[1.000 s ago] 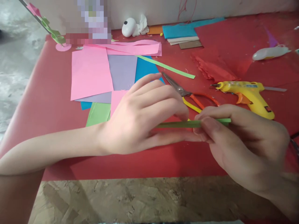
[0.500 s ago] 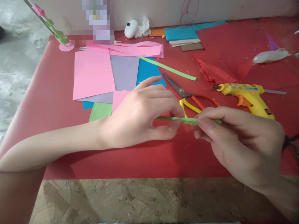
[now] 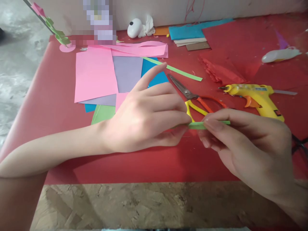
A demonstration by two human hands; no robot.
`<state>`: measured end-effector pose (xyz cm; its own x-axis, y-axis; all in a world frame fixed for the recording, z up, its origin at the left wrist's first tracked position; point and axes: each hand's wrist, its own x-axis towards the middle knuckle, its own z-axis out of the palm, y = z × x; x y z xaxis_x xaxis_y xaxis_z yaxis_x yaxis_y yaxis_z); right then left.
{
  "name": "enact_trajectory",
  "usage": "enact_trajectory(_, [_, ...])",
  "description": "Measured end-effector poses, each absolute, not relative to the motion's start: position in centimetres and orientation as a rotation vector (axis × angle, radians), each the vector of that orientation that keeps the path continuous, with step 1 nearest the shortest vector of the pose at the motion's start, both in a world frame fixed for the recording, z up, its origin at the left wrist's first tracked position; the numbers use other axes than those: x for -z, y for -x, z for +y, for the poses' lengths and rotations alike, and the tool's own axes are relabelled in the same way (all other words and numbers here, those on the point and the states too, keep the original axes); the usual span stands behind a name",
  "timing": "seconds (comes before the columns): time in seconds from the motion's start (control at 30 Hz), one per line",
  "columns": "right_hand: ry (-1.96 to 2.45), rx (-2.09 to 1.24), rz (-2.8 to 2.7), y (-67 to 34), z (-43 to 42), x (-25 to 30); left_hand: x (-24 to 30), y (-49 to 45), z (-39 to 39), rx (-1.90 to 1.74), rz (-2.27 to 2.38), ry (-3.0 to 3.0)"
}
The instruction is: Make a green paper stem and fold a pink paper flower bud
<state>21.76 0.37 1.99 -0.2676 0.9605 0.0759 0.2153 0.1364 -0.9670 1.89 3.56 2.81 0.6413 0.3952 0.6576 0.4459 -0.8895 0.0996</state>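
Narrow light-green paper-like strip (image 3: 196,125) level between hands: left hand (image 3: 149,117) pinching it at nine o'clock, right hand (image 3: 255,147) at three. Step seemingly fingertip-working strip; next move calls for light, even pinch.

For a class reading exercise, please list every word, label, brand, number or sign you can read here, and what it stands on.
No text can be read.
Small blue label on the yellow plastic glue gun: too small and blurred to read.
Held narrow green paper strip: no visible writing.
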Motion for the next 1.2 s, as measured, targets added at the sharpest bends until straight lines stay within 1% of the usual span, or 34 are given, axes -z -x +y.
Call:
enact_trajectory(0.2, [1.111,-1.307,-1.588,-21.6,0.4,-1.9,-2.3,-2.2,3.3,1.181,-0.617,2.498])
enact_trajectory(0.27, [1.079,-1.388,-1.583,-21.7,0.5,-1.9,-2.9,-2.2,3.1,1.085,-0.634,2.504])
enact_trajectory(0.3, [1.059,-1.434,-1.583,-21.7,0.6,-2.0,-3.2,-2.2,3.0,0.977,-0.587,2.512])
enact_trajectory(0.37, [1.027,-1.536,-1.593,-21.8,0.8,-2.1,-3.9,-2.2,2.8,0.887,-0.675,2.441])
enact_trajectory(0.43, [1.002,-1.649,-1.589,-21.9,1.0,-2.2,-4.4,-2.2,2.9,0.912,-0.696,2.464])
enact_trajectory(0.47, [0.993,-1.709,-1.576,-21.9,1.1,-2.2,-4.6,-2.1,3.0,0.925,-0.684,2.497])
enact_trajectory(0.53, [0.992,-1.825,-1.529,-21.8,1.3,-2.2,-4.8,-2.0,3.4,0.776,-0.638,2.611])
enact_trajectory(0.57, [0.992,-1.881,-1.497,-21.8,1.4,-2.2,-5.0,-2.0,3.7,0.613,-0.584,2.695])
enact_trajectory(0.6, [0.998,-1.937,-1.458,-21.8,1.5,-2.2,-5.1,-2.0,4.1,0.370,-0.593,2.768])
enact_trajectory(0.73, [0.991,-2.157,-1.287,-21.6,1.9,-2.1,-6.0,-2.4,5.3,0.324,-0.449,3.218])
enact_trajectory(0.8, [0.980,-2.260,-1.220,-21.6,2.0,-2.1,-6.0,-2.7,5.3,0.393,-0.549,3.240])
enact_trajectory(0.83, [0.988,-2.296,-1.198,-21.5,2.0,-2.1,-5.8,-2.9,5.0,0.523,-0.610,3.269])
enact_trajectory(0.9, [1.026,-2.314,-1.166,-21.5,2.0,-2.1,-5.1,-3.1,4.3,0.908,-1.000,3.133])
enact_trajectory(0.97, [1.070,-2.257,-1.139,-21.4,2.0,-2.2,-4.1,-3.1,3.4,1.090,-1.173,3.014])
enact_trajectory(1.07, [1.079,-2.068,-1.150,-21.3,1.8,-2.2,-3.0,-2.8,2.6,1.147,-1.230,2.932])
enact_trajectory(1.2, [1.057,-1.844,-1.274,-21.6,1.4,-2.3,-2.3,-2.3,2.9,1.156,-1.150,2.856])
